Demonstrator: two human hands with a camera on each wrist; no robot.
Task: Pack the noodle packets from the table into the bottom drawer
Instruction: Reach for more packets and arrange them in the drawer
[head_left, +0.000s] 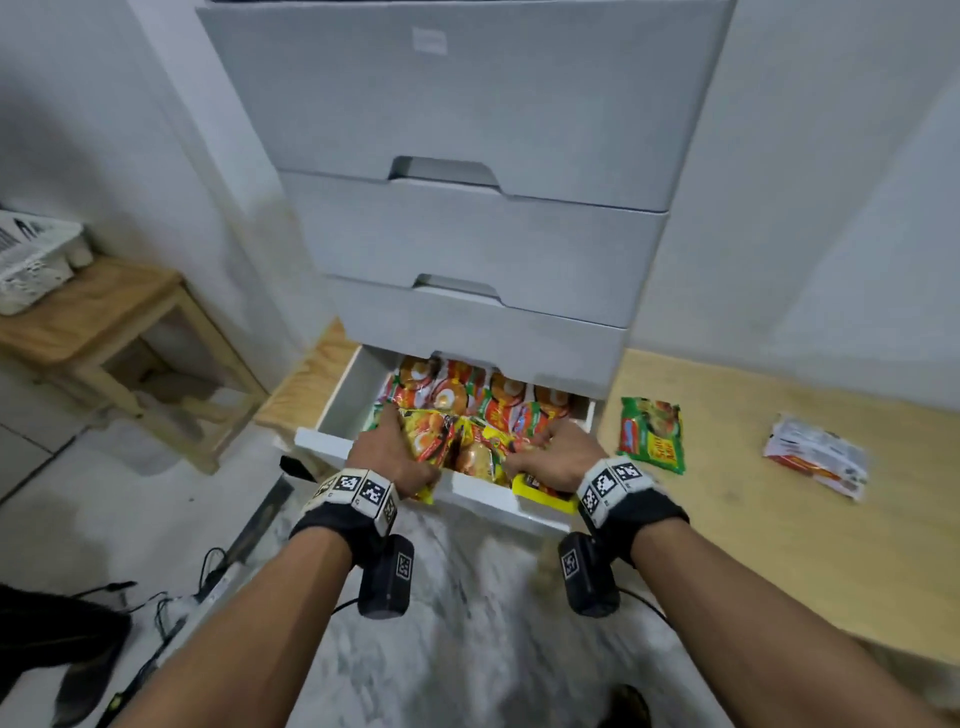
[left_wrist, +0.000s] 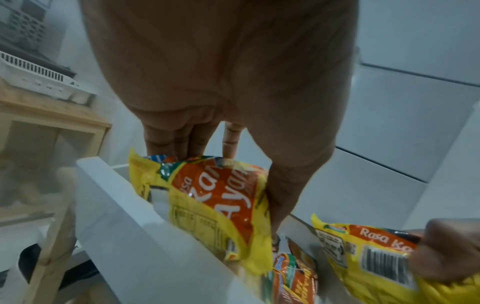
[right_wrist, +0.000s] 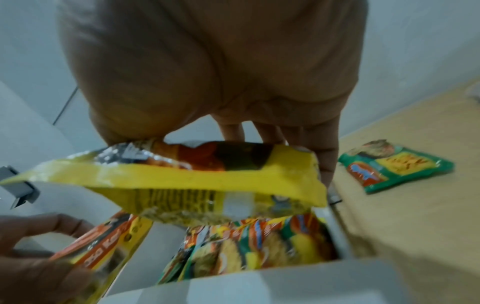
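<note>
Head view, lower centre of frame: bottom drawer (head_left: 332, 441) of a grey drawer unit (head_left: 467, 156) stands pulled out, with rows of red and orange noodle packets (head_left: 467, 389) packed along its back. Left hand (head_left: 389, 452) grips a yellow noodle packet (head_left: 428, 441) at the drawer's front left, fingers on its far face and thumb at its near edge; part of the packet overhangs the front rim. Right hand (head_left: 550, 457) grips a second yellow packet (head_left: 540, 493) at the front right, its lower edge likewise hanging over the rim.

Left wrist view confirms the hold: fingers (left_wrist: 182, 142) curl over the packet's top edge, thumb down its right side, packet (left_wrist: 215, 205) upright inside the drawer wall (left_wrist: 116, 216).

Right wrist view shows fingers (right_wrist: 322, 144) and thumb pinching the second packet (right_wrist: 194, 181) from either side above packets already stacked in the drawer.

Right of frame in the head view: a green noodle packet (head_left: 652, 434) and a white-and-red packet (head_left: 815, 457) lie flat on the light wooden table (head_left: 779, 545), well apart from each other. Left of frame: a wooden stool (head_left: 104, 322) carries a white basket (head_left: 31, 260).
</note>
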